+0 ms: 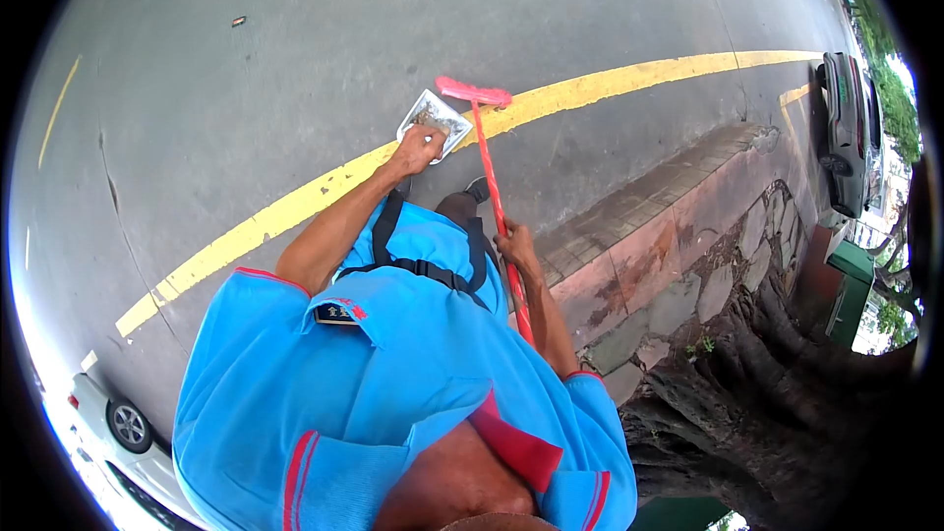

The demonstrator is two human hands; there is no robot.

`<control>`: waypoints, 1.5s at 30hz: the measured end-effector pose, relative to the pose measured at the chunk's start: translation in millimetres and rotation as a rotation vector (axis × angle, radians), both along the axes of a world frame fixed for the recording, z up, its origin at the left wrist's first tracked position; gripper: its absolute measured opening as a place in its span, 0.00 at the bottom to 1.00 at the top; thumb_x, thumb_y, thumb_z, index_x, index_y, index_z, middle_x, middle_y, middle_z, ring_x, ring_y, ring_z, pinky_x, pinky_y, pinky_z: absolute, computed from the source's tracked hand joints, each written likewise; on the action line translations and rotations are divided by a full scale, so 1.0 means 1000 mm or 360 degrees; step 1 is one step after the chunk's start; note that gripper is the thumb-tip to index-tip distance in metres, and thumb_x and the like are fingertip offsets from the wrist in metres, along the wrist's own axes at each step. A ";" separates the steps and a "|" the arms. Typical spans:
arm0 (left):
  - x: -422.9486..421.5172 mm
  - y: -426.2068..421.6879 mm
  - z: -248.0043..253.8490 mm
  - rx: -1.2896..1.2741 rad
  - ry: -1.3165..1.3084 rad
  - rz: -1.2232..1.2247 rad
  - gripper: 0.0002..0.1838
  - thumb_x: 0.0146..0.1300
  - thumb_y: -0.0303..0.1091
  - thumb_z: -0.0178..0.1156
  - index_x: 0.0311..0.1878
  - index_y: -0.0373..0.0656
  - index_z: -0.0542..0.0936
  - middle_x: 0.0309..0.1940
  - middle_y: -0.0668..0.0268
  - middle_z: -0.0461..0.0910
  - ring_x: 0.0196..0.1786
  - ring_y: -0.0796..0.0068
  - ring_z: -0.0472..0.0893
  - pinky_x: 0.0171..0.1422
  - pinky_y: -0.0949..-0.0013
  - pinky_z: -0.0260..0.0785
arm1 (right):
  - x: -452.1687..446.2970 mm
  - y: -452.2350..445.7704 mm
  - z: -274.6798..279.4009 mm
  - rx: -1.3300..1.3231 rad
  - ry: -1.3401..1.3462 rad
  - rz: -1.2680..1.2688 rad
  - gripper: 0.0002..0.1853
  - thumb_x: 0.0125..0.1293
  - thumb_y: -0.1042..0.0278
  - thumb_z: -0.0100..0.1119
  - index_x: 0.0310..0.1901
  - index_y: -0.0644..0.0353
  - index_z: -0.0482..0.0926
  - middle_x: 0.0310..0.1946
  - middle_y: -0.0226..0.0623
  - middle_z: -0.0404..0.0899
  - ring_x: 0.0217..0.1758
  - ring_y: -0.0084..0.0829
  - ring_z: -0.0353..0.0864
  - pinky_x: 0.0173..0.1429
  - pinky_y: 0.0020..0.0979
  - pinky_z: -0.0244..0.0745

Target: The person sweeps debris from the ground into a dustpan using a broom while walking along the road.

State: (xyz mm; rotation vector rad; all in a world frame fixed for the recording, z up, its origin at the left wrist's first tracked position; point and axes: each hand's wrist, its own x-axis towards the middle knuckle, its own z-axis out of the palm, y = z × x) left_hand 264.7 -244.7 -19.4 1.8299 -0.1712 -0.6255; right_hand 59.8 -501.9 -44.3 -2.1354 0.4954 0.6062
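Note:
My left hand is closed on a white dustpan, which has some dark debris in its pan. The dustpan is over the yellow road line, with its lower part hidden by my hand. Lower down, my right hand wraps round the red handle of a broom. The broom's pink-red head lies just beyond the dustpan's right side, close to the yellow line. The handle's top end passes down beside my right forearm.
A yellow line curves across the grey road. A small piece of litter lies far left. On my right runs a stone kerb, with tree roots behind it. Parked are a grey car and a white car.

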 end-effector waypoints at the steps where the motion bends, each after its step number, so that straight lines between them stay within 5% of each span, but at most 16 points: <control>1: 0.001 0.000 0.004 0.0015 0.0002 -0.0010 0.24 0.60 0.47 0.47 0.22 0.36 0.79 0.19 0.59 0.79 0.27 0.67 0.78 0.38 0.63 0.69 | -0.024 -0.005 -0.009 -0.0073 -0.0183 0.0103 0.30 0.52 0.75 0.56 0.61 0.69 0.68 0.20 0.39 0.76 0.19 0.28 0.77 0.21 0.28 0.71; 4: -0.001 -0.003 -0.005 0.0031 0.0010 -0.0024 0.24 0.60 0.47 0.47 0.23 0.36 0.80 0.19 0.58 0.79 0.27 0.67 0.78 0.38 0.62 0.69 | -0.036 0.010 0.076 0.0315 0.0312 -0.0364 0.31 0.52 0.75 0.56 0.62 0.68 0.67 0.21 0.38 0.77 0.21 0.25 0.77 0.24 0.26 0.70; 7: 0.002 -0.005 0.006 0.0042 0.0089 -0.0006 0.24 0.61 0.48 0.48 0.24 0.35 0.80 0.19 0.57 0.79 0.27 0.66 0.78 0.39 0.62 0.70 | -0.042 0.003 0.103 0.0489 0.0483 -0.0523 0.31 0.53 0.75 0.57 0.62 0.66 0.68 0.24 0.37 0.79 0.20 0.22 0.75 0.24 0.25 0.70; 21: -0.002 -0.003 -0.002 -0.0019 0.0101 0.0104 0.25 0.61 0.48 0.48 0.21 0.36 0.78 0.17 0.59 0.77 0.26 0.68 0.77 0.38 0.63 0.68 | 0.116 0.029 0.020 0.0344 0.0156 -0.0420 0.29 0.54 0.76 0.55 0.61 0.63 0.70 0.16 0.35 0.72 0.11 0.26 0.70 0.13 0.29 0.63; 27: -0.001 -0.002 -0.010 -0.0084 0.0082 0.0060 0.24 0.61 0.47 0.48 0.21 0.35 0.78 0.18 0.59 0.77 0.26 0.67 0.77 0.38 0.64 0.68 | 0.021 0.010 -0.033 -0.0048 -0.0009 -0.0001 0.29 0.53 0.74 0.55 0.61 0.63 0.70 0.21 0.42 0.78 0.20 0.29 0.78 0.24 0.31 0.73; 30: -0.001 -0.002 -0.005 -0.0041 0.0052 0.0098 0.23 0.58 0.45 0.47 0.21 0.34 0.78 0.18 0.58 0.77 0.26 0.66 0.77 0.38 0.65 0.68 | -0.031 0.016 0.021 -0.0028 0.0059 -0.0008 0.30 0.52 0.74 0.56 0.61 0.65 0.69 0.25 0.45 0.81 0.26 0.28 0.80 0.31 0.30 0.74; 35: 0.002 -0.005 -0.010 -0.0083 0.0017 0.0006 0.22 0.58 0.45 0.47 0.21 0.34 0.78 0.19 0.57 0.78 0.26 0.64 0.78 0.38 0.64 0.69 | -0.070 0.017 0.092 0.0737 0.0369 -0.0729 0.29 0.54 0.77 0.55 0.62 0.60 0.70 0.25 0.37 0.79 0.21 0.21 0.74 0.25 0.25 0.68; 45: 0.000 0.002 0.005 -0.0144 0.0133 0.0090 0.23 0.61 0.44 0.49 0.21 0.34 0.77 0.17 0.61 0.76 0.22 0.72 0.75 0.30 0.68 0.68 | 0.000 -0.003 0.040 0.0449 0.0136 -0.1252 0.30 0.54 0.75 0.56 0.62 0.62 0.68 0.16 0.32 0.71 0.10 0.24 0.67 0.12 0.27 0.61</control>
